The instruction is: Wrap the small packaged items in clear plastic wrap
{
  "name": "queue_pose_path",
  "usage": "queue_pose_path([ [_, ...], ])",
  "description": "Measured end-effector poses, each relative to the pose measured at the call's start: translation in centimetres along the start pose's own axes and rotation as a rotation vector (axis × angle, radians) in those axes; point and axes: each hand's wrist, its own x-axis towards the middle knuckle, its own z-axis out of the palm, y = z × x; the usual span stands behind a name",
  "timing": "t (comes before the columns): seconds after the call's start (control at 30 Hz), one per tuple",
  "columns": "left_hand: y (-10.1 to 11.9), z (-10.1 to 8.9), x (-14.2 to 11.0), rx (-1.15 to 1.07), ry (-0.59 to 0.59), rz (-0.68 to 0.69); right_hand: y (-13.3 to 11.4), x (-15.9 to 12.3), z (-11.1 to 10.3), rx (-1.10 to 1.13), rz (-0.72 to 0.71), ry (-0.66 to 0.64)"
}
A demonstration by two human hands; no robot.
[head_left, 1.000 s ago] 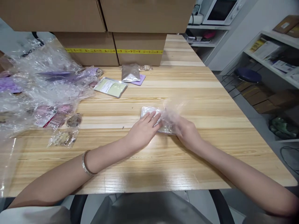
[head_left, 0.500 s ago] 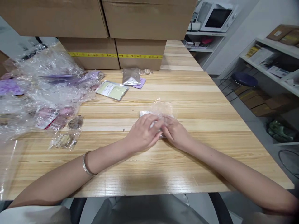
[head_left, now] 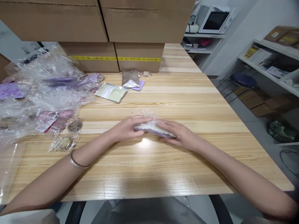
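Observation:
Between my two hands is a flat packet in clear plastic wrap (head_left: 154,128), with a purple and silvery edge facing me. My left hand (head_left: 128,128) grips its left end, thumb below and fingers above. On the right end, my right hand (head_left: 179,132) is closed around it, its fingers over the top. The packet is tilted just over the table, and its loose clear film sticks up at the far side. Blur hides what lies inside. Farther back lie a pale green packet (head_left: 111,92), a silver-brown pouch (head_left: 130,78) and a purple card (head_left: 139,86).
A heap of clear plastic bags (head_left: 53,77) covers the left side of the wooden table (head_left: 210,149). Small wrapped pieces (head_left: 62,143) lie at its front. Stacked cardboard boxes (head_left: 140,51) stand at the back. Shelves (head_left: 268,67) are off to the right.
My hands have moved apart to the two ends of the packet. It is now lifted and tilted, with its purple edge showing. My left hand has shifted left, my right hand slightly right.

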Motion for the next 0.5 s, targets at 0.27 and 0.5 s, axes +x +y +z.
queue_pose_path([
  [0.27, -2.4, 0.0, 0.7, 0.005, 0.488, -0.22, 6.8, 4.5, -2.3, 0.299, 0.632, 0.574],
  [0.5, -3.8, -1.8, 0.2, 0.42, 0.621, -0.25, 16.5, 10.1, -7.8, -0.239, 1.035, 0.864],
])
